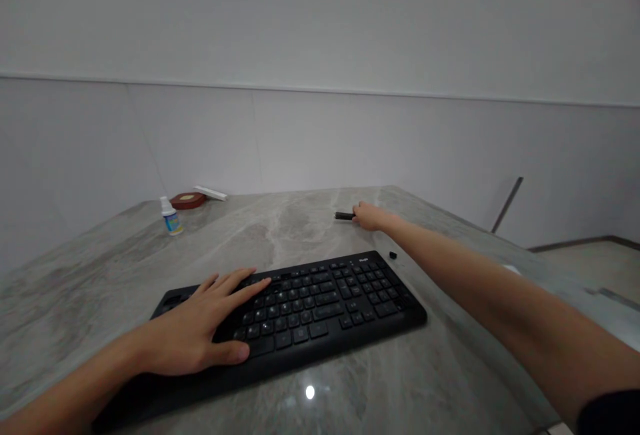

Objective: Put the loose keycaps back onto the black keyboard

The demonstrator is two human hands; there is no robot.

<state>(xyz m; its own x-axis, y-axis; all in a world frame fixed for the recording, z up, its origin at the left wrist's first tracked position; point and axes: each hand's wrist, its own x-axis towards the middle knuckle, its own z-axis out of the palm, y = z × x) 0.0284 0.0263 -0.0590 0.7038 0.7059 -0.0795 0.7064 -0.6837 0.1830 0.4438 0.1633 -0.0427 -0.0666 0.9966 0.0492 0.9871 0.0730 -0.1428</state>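
A black keyboard (320, 305) lies across the grey marbled table (280, 228) in front of me. My left hand (200, 328) rests flat on its left half, fingers stretched over the keys. My right arm reaches far across the table. There my right hand (369, 215) is closed around the end of a small black stick-shaped object (344, 216) lying on the tabletop. A tiny black piece (393, 255) lies on the table just beyond the keyboard's far right corner.
At the far left of the table stand a small white bottle with a blue label (171, 216), a round brown dish (188, 200) and a white flat strip (211, 193). A white wall runs behind the table. Floor shows at the right.
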